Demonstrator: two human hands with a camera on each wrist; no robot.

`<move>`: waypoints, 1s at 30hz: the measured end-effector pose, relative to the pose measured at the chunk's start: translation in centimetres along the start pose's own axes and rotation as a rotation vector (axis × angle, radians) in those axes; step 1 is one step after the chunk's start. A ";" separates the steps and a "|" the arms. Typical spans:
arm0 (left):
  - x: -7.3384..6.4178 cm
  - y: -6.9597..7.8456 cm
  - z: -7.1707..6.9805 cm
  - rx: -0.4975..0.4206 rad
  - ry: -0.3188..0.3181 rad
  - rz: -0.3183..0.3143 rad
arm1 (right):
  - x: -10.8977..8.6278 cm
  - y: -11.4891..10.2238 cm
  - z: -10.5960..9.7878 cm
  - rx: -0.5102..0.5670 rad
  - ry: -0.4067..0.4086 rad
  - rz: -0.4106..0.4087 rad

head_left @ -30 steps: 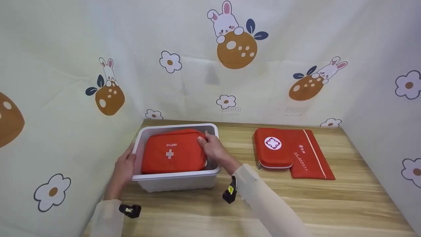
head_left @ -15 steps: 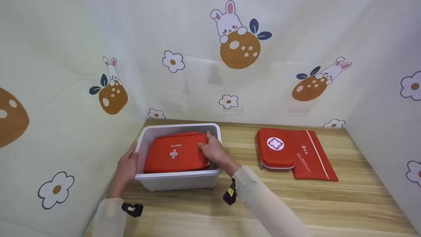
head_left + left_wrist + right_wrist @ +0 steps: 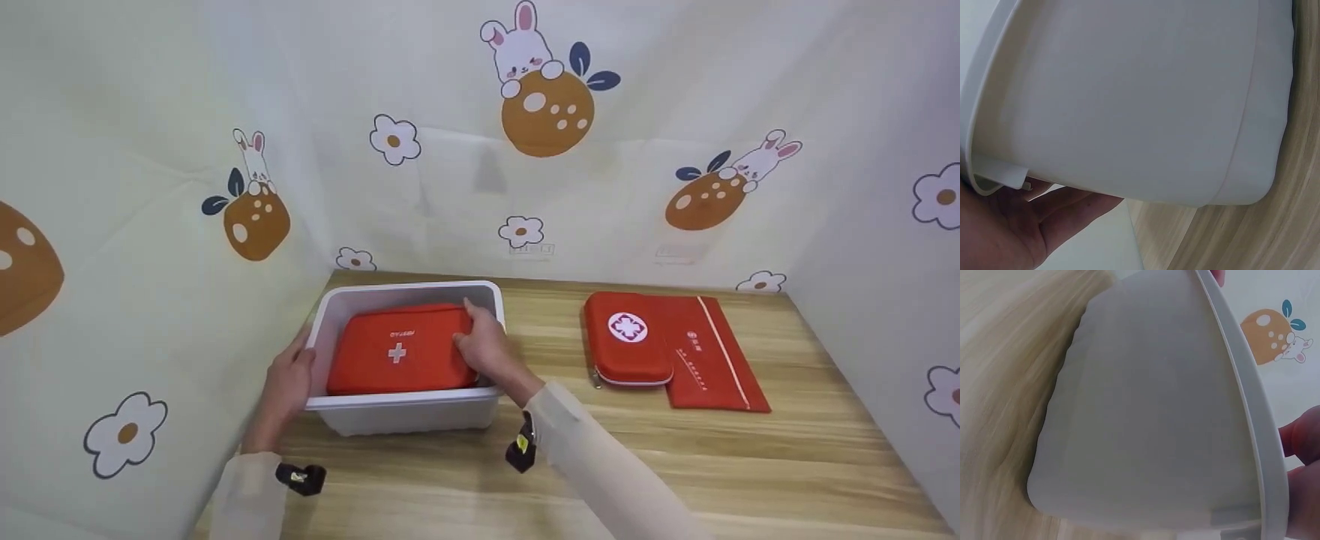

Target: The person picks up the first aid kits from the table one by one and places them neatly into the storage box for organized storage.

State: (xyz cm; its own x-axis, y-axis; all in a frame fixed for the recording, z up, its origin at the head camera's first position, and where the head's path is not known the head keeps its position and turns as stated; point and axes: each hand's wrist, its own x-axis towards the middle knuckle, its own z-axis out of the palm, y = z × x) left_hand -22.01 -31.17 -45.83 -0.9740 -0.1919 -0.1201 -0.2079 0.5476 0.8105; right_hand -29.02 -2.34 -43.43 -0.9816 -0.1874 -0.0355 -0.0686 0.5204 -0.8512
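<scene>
In the head view, a red first-aid bag (image 3: 405, 367) with a white cross lies inside a white plastic bin (image 3: 405, 415). Its lettering appears upside down. My right hand (image 3: 486, 343) reaches over the bin's right rim and grips the bag's right end; the thumb is at the bag's edge, and the other fingers are partly hidden. At the left, my left hand (image 3: 289, 379) holds the bin by its rim. The left wrist view shows the fingers (image 3: 1072, 216) extending beneath that rim. Beyond the bin wall (image 3: 1151, 410), part of my right hand (image 3: 1306, 461) shows in the right wrist view.
To the right, a red zipped hard case (image 3: 626, 356) with a round white emblem partly covers a flat red pouch (image 3: 712, 360). Both lie on the wood-patterned table (image 3: 600, 465). Patterned curtain walls (image 3: 442, 195) enclose the left, back and right sides.
The first-aid bag has shifted slightly and its right end sits lower in the bin. My right thumb has slid toward the bag's edge. The left hand keeps its hold on the rim.
</scene>
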 end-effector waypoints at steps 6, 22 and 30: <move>0.0 0.1 0.0 -0.010 0.010 0.005 | -0.2 0.1 -0.1 -0.006 0.029 -0.008; 0.0 0.1 0.1 -0.024 0.014 0.000 | -0.4 1.2 -0.6 0.387 0.197 -0.143; 0.0 0.0 0.1 -0.011 0.005 -0.004 | -0.8 2.8 -2.2 0.320 0.288 -0.238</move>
State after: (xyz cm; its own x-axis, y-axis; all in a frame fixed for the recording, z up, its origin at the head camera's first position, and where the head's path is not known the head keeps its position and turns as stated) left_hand -22.01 -31.10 -45.88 -0.9728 -0.1982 -0.1201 -0.2104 0.5377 0.8164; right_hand -28.84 1.10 -44.62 -0.9578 -0.0080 0.2872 -0.2829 0.2004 -0.9380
